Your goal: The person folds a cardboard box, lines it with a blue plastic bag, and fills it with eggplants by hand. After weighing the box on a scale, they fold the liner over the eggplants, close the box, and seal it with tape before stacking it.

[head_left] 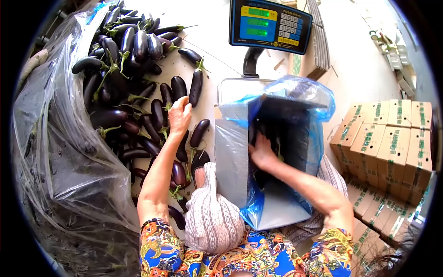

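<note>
While the left hand [179,115] lies with loosely curled fingers on the eggplants [134,106] heaped on the counter [210,99], it touches one, but I cannot tell if it grips it. The right hand [261,152] reaches inside the box [281,138] lined with a blue bag [318,99], fingers spread on dark eggplants there. This box stands on a scale [270,24]. Stacked cartons [392,143] are at the right.

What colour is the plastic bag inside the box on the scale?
Blue: the plastic bag lining the box is see-through blue, best seen in the head view.
</note>
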A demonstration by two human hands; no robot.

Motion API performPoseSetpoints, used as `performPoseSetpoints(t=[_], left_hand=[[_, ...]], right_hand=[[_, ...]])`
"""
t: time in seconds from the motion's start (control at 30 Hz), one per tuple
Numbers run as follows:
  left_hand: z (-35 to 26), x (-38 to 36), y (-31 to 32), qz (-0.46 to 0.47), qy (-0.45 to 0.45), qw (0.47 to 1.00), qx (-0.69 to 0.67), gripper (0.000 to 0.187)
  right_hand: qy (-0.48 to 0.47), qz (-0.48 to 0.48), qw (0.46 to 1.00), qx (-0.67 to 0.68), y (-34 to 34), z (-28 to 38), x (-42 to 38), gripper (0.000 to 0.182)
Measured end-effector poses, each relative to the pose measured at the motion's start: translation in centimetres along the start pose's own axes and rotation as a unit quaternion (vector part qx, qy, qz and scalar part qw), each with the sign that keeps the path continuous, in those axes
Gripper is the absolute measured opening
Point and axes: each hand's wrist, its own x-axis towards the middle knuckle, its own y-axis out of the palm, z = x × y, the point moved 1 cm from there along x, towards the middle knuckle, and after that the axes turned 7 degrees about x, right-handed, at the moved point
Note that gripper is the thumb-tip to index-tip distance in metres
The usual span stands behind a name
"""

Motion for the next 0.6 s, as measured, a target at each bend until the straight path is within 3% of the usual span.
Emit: performPoseSetpoints(t=[0.03,0.1,0.2,0.27,0.33,0.37,0.43,0.47,0.5,0.57,0.6], left_hand=[[0.4,1.1,1.2,0.016,0.023,0.996,0.079,0.035],[1.1,2.7,4.2,0.005,0.097,0.978,0.186,0.047],[1.6,3.9,7.8,0.079,0.067,0.936,0.335,0.067],[3.8,4.5,11.1,0.009,0.069,0.907,0.415,0.066],[3.0,4.6,10.2,0.029,0.068,0.902,0.426,0.059],[0.7,4.4,8.3,0.051,0.042,0.923,0.379,0.052],[1.2,5.7,6.6,0.174,-0.145,0.963,0.148,0.054],[3.4,5.1,6.0,0.179,-0.252,0.931,-0.192,0.049],[0.4,4.0,2.7,0.127,-0.360,0.833,-0.400,0.051],[-0.9,2.1,-1.8,0.105,-0.292,0.796,-0.520,0.048],[-2.6,1.1,-4.3,0.108,-0.251,0.782,-0.560,0.049]], right_hand=[[-0.015,-0.020,0.997,-0.073,0.5,0.6,-1.1,0.076],[-0.045,-0.028,0.994,-0.090,0.3,1.2,-1.4,0.075],[-0.017,0.010,0.997,-0.068,-1.1,1.7,-1.5,0.077],[-0.010,0.039,0.998,-0.047,-2.4,1.4,-0.9,0.076],[0.005,0.079,0.997,0.013,-4.3,1.3,-0.3,0.074],[-0.047,0.059,0.997,0.006,-5.1,0.3,-0.2,0.068],[-0.018,0.095,0.994,0.052,-9.0,1.6,-0.7,0.055],[-0.044,0.078,0.994,0.065,-10.4,1.4,-1.0,0.043],[-0.062,0.073,0.992,0.079,-12.1,1.8,-1.3,0.036],[0.016,0.044,0.971,0.235,-14.9,3.6,-2.6,0.032],[-0.093,-0.044,0.985,0.139,-16.3,5.3,-3.9,0.030]])
